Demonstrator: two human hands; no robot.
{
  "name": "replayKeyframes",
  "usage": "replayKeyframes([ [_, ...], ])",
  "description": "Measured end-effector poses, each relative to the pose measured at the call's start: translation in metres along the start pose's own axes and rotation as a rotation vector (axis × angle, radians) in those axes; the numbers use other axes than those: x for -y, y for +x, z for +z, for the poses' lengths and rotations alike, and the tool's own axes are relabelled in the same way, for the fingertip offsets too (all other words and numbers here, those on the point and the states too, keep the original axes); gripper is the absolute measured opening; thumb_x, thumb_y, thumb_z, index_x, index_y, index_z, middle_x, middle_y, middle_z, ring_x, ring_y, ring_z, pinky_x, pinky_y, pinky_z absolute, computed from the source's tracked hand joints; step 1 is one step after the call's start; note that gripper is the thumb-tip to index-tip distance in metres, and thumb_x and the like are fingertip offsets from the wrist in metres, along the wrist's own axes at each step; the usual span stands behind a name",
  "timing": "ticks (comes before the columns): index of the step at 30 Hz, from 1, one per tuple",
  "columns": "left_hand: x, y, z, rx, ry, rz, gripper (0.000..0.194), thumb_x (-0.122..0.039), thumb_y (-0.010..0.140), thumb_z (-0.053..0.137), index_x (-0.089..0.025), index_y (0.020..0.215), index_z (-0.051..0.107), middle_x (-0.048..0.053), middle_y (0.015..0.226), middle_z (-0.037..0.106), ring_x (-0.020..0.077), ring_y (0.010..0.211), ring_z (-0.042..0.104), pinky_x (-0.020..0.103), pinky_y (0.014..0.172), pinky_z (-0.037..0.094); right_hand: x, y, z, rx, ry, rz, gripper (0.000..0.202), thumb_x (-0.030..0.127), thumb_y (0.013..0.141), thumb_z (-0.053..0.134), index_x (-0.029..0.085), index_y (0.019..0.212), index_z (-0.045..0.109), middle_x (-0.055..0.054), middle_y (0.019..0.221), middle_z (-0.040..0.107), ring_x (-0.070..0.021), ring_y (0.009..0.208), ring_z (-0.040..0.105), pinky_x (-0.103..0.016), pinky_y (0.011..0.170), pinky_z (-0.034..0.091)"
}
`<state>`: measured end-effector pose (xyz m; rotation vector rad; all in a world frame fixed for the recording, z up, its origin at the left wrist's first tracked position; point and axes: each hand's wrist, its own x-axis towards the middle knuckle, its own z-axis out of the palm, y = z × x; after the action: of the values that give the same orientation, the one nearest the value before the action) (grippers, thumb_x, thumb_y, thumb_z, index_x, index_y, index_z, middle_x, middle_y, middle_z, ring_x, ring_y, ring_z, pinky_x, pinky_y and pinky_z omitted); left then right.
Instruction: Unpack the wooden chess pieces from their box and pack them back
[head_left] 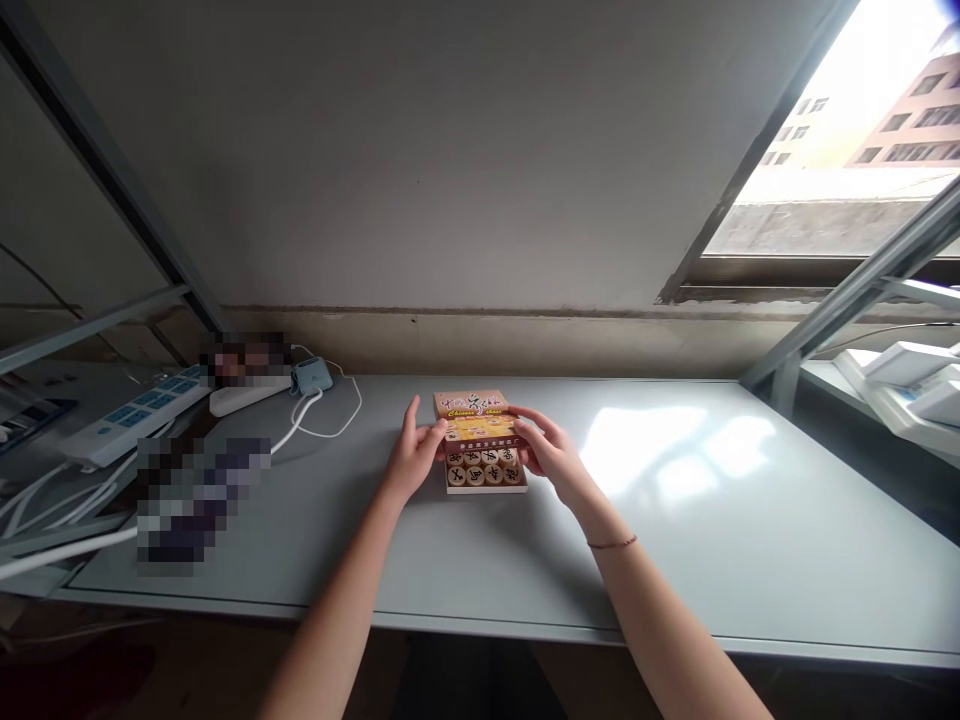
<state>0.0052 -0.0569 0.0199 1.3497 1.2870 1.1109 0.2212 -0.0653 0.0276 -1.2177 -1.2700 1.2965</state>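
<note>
A printed box lid with "Chinese chess" on it is between my two hands, over the rear part of a shallow white box tray. Rows of round wooden chess pieces with black characters show in the tray's front part. My left hand grips the lid's left edge, thumb on top and index finger raised. At the right edge, my right hand holds the lid with thumb and fingers. How far the lid covers the tray's back is hidden.
The grey table meets a wall behind. On the left lie a power strip, a blue charger, white cables and blurred items. Metal posts stand at both sides; a white shelf object is at the right.
</note>
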Motion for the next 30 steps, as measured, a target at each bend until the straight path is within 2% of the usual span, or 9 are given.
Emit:
replayKeyframes([
  [3,0.005,0.003,-0.003,-0.030,0.346,0.042,0.045,-0.048,0.087,0.047,-0.018,0.117,0.061,0.002,0.076,0.068,0.0178,0.075,0.064,0.028,0.072,0.047,0.001,0.000,-0.001,-0.004,-0.071,0.031,0.046,0.060,0.076,0.058,0.021,0.101,0.057,0.007,0.049,0.039,-0.0083,0.045,0.033,-0.022,0.042,0.024],
  [5,0.004,0.001,-0.003,-0.015,0.453,0.047,0.036,-0.044,0.086,0.046,-0.019,0.100,0.068,0.001,0.075,0.068,0.0173,0.075,0.063,0.026,0.070,0.045,0.003,-0.002,-0.004,0.050,-0.108,0.051,0.041,0.058,0.077,0.059,0.022,0.096,0.053,0.008,0.050,0.039,-0.0072,0.044,0.032,-0.021,0.042,0.023],
  [10,-0.002,-0.006,-0.002,0.070,0.537,0.017,0.025,-0.040,0.085,0.046,-0.022,0.088,0.064,-0.003,0.069,0.064,0.0142,0.067,0.059,0.023,0.062,0.041,0.010,-0.007,-0.018,0.288,-0.244,0.184,0.035,0.053,0.081,0.055,0.024,0.097,0.045,0.011,0.044,0.038,-0.0068,0.041,0.030,-0.020,0.041,0.020],
  [16,-0.005,-0.009,-0.006,0.208,0.673,-0.015,0.017,-0.038,0.081,0.053,-0.024,0.089,0.059,-0.005,0.065,0.061,0.0139,0.063,0.057,0.023,0.058,0.037,0.017,-0.011,-0.024,0.464,-0.403,0.340,0.039,0.054,0.079,0.058,0.026,0.101,0.041,0.008,0.050,0.054,-0.0076,0.039,0.037,-0.020,0.040,0.025],
  [20,-0.004,-0.009,-0.003,0.229,0.731,-0.011,0.014,-0.036,0.084,0.050,-0.024,0.084,0.056,-0.003,0.067,0.062,0.0147,0.064,0.057,0.023,0.057,0.036,0.012,-0.010,-0.023,0.453,-0.455,0.335,0.041,0.053,0.078,0.060,0.026,0.102,0.041,0.007,0.051,0.055,-0.0070,0.039,0.036,-0.020,0.041,0.026],
  [25,0.004,-0.006,0.007,0.109,0.805,0.061,0.012,-0.030,0.091,0.043,-0.026,0.091,0.054,-0.001,0.080,0.067,0.0167,0.074,0.062,0.024,0.064,0.039,0.000,-0.006,-0.023,0.339,-0.443,0.245,0.047,0.059,0.078,0.059,0.026,0.108,0.044,0.007,0.055,0.056,-0.0089,0.044,0.044,-0.021,0.045,0.033],
  [28,0.008,-0.003,0.009,0.069,0.827,0.084,0.011,-0.028,0.092,0.043,-0.026,0.090,0.053,-0.001,0.084,0.068,0.0169,0.077,0.064,0.024,0.066,0.040,-0.003,-0.004,-0.024,0.331,-0.431,0.234,0.048,0.060,0.077,0.059,0.026,0.108,0.045,0.007,0.056,0.055,-0.0088,0.045,0.044,-0.021,0.045,0.033],
  [30,0.009,-0.002,0.009,0.062,0.808,0.049,0.011,-0.030,0.091,0.044,-0.025,0.092,0.054,-0.001,0.081,0.068,0.0169,0.075,0.064,0.024,0.065,0.041,-0.003,-0.004,-0.025,0.339,-0.396,0.239,0.048,0.061,0.077,0.059,0.026,0.108,0.046,0.007,0.057,0.054,-0.0081,0.046,0.043,-0.020,0.045,0.032],
])
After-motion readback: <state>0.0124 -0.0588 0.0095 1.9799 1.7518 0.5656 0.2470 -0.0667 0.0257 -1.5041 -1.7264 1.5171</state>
